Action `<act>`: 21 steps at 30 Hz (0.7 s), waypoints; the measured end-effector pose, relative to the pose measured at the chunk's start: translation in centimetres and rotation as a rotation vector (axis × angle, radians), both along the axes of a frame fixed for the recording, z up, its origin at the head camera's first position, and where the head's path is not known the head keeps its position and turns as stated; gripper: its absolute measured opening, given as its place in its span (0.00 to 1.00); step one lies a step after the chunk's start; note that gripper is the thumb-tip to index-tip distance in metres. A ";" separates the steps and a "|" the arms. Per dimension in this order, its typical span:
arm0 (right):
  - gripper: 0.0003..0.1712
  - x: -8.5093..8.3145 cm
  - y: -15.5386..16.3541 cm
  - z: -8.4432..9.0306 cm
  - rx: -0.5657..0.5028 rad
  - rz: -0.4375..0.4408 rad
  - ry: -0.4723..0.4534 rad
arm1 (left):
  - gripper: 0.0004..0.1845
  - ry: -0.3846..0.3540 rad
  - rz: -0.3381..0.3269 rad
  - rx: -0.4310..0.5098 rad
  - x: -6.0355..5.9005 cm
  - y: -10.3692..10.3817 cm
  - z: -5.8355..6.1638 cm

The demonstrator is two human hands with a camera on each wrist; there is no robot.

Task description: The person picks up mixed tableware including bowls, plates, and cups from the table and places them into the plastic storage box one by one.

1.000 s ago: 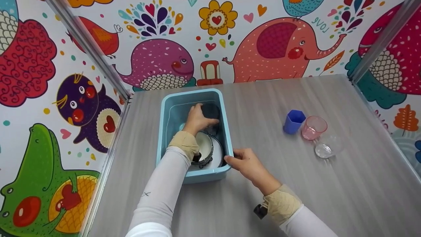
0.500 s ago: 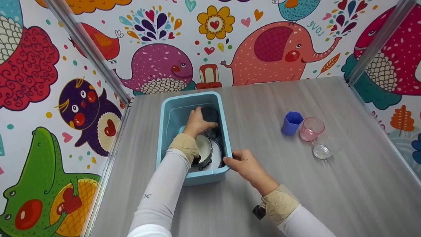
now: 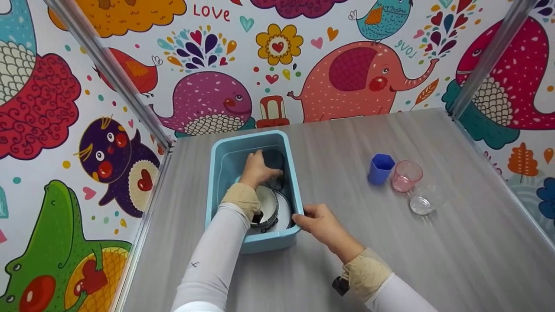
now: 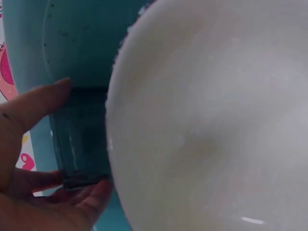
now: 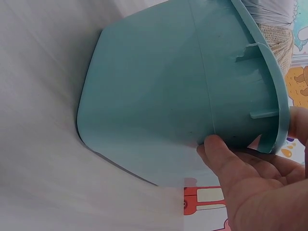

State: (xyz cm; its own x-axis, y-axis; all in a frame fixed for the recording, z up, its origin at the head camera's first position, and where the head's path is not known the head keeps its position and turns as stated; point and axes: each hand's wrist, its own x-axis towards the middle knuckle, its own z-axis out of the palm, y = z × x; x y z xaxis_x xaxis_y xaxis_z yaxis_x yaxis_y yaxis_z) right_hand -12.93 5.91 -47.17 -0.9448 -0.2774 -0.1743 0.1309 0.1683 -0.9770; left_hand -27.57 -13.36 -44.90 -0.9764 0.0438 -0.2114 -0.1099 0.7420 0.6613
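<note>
A light blue plastic tub [image 3: 288, 151] stands on the table at left of centre. Inside it, my left hand [image 3: 256, 171] holds a dark, see-through glass [image 3: 274, 159], thumb on one side and fingers on the other. The left wrist view shows the glass [image 4: 82, 139] between thumb and fingertips, partly hidden behind a white bowl [image 4: 207, 110]. That bowl [image 3: 269, 203] has a dark patterned rim and sits on a white plate [image 3: 285, 212] in the tub's near end. My right hand [image 3: 323, 223] grips the tub's near right corner, thumb over the rim and fingers against the outer wall [image 5: 144, 91].
To the right on the grey table [image 3: 347, 268] stand a blue hexagonal cup [image 3: 380, 170] and a pink see-through cup [image 3: 406, 177]. Close by is a clear glass [image 3: 424, 203]. Printed walls with metal corner posts [image 3: 108, 71] bound the table at the back and sides.
The head view has tilted upward, so everything appears lower in it. Both hands keep their holds on the glass and the tub.
</note>
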 end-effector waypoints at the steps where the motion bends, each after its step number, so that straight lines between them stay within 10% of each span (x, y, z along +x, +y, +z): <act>1: 0.16 0.0 0.0 0.0 -0.002 0.004 0.000 | 0.55 0.001 0.001 -0.004 0.0 0.0 0.0; 21: 0.17 0.0 0.2 -0.2 -0.005 0.006 -0.022 | 0.59 0.013 -0.018 -0.018 1.4 0.5 1.3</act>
